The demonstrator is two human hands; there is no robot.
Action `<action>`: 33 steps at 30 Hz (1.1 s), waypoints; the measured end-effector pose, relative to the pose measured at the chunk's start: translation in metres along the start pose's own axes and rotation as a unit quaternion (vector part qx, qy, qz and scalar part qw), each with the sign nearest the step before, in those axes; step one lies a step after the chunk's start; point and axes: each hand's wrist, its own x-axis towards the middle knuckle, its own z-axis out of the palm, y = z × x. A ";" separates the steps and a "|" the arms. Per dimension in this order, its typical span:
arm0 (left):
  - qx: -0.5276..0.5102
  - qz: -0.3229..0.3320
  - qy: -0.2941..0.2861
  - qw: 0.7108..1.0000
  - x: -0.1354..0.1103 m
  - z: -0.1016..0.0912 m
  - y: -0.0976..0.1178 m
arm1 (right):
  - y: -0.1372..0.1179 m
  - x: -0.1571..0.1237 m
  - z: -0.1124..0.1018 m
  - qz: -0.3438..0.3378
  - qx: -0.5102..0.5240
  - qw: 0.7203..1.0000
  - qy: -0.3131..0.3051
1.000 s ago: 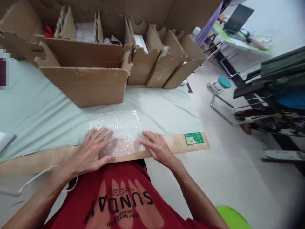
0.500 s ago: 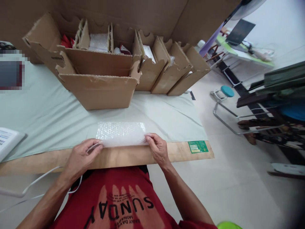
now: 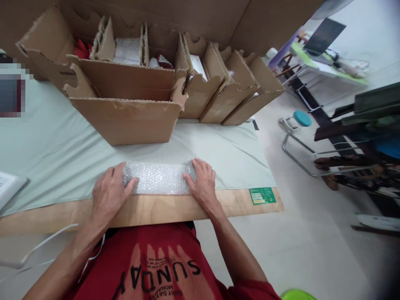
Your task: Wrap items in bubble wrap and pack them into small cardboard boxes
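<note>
Half-curled, the left hand (image 3: 111,187) and right hand (image 3: 201,179) are holding the bubble wrap (image 3: 161,179) at both ends, seemingly folding it, next needing even pressure.

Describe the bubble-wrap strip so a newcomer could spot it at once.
Start at the cardboard bins on the pale cloth. Come down to the bare wooden table edge, where the left hand and right hand hold a clear bubble-wrap strip by its ends. Unlike the bubble wrap inside a bin, this strip lies in the open, long side along that edge.
</note>
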 end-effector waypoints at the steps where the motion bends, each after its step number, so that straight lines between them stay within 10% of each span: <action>1: 0.004 0.000 -0.012 1.000 0.000 0.000 -0.001 | -0.001 0.003 0.000 -0.005 0.000 1.000 -0.014; 6: -0.020 -0.023 -0.068 0.997 0.003 -0.003 -0.002 | -0.013 0.007 -0.006 -0.013 0.089 0.994 -0.068; 15: -0.019 0.108 0.049 0.993 0.037 -0.003 0.030 | -0.040 -0.062 -0.024 0.147 0.378 0.905 -0.133; 25: -0.203 0.340 -0.084 0.914 -0.070 -0.025 0.021 | -0.063 -0.068 -0.024 0.303 0.565 0.748 -0.174; 30: -0.243 0.278 0.023 0.929 -0.072 -0.004 0.027 | -0.071 -0.071 -0.024 0.334 0.631 0.683 -0.152; 33: -0.322 0.139 -0.004 0.937 -0.065 -0.001 0.031 | -0.062 -0.073 -0.027 0.286 0.652 0.695 -0.105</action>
